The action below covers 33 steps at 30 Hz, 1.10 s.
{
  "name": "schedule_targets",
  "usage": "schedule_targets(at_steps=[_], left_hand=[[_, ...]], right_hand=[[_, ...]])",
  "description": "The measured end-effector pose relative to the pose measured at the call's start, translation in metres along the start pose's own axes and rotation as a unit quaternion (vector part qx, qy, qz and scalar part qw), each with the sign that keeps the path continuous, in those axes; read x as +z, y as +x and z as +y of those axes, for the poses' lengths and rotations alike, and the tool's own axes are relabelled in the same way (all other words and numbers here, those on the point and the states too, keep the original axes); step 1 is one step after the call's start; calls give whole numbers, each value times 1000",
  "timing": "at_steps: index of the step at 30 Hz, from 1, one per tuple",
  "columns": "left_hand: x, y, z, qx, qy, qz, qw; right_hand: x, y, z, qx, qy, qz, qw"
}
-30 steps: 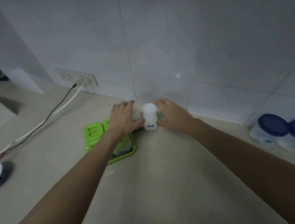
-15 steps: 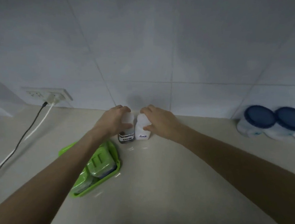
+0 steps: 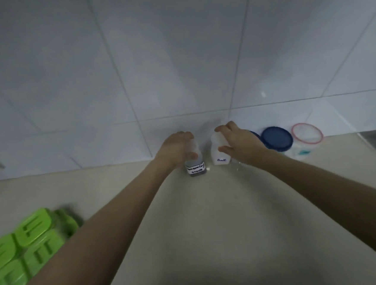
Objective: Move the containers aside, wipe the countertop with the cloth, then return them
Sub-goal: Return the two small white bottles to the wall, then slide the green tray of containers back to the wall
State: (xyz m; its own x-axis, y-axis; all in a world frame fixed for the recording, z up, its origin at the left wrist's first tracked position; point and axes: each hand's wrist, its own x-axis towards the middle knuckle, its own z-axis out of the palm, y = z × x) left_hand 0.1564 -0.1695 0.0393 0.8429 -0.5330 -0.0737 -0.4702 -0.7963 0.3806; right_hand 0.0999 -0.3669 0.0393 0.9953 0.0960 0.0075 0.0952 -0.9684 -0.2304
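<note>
Head view: left hand (image 3: 175, 151), right hand (image 3: 239, 144) shifted shakers (image 3: 220, 153) rightward; view panned.

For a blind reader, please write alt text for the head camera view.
The left hand grips a dark-filled bottle and the right hand a white salt bottle on a beige countertop by a tiled wall. Blue-lidded tubs stand right, a green tray left.

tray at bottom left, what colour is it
Bright green tray, seen in the head view.

salt bottle (image 3: 220, 153) wht | tub lid (image 3: 277, 138) navy | tray (image 3: 22, 247) lime grn | countertop (image 3: 211, 219) beige
</note>
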Motion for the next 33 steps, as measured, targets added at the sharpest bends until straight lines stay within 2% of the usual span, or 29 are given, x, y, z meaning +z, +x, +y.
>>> schedule_targets(at_steps=[7,9,12,15,20,25,29,33], left_hand=[[24,28,33,34,46,59,997],[31,25,32,34,25,79,996],[33,18,32,16,-71,91,993],[38,5,37,5,-49,98,994],[69,-79,19,-53,-115,105,986],[102,-192,-19,-97,-169,142,970],[97,-260,-57,-116,-204,227,945],[82,-322,-98,-205,-89,345,912]], right_hand=[[17,-1,15,29,21,11,999],[20,1,15,36,35,22,998],[23,2,15,41,38,34,998],[29,-6,12,21,8,102,995],[56,-61,-7,19,7,164,986],[92,-112,-55,-45,134,70,988],[115,-112,-112,-34,299,-62,952],[131,-105,-187,-94,313,-162,931]])
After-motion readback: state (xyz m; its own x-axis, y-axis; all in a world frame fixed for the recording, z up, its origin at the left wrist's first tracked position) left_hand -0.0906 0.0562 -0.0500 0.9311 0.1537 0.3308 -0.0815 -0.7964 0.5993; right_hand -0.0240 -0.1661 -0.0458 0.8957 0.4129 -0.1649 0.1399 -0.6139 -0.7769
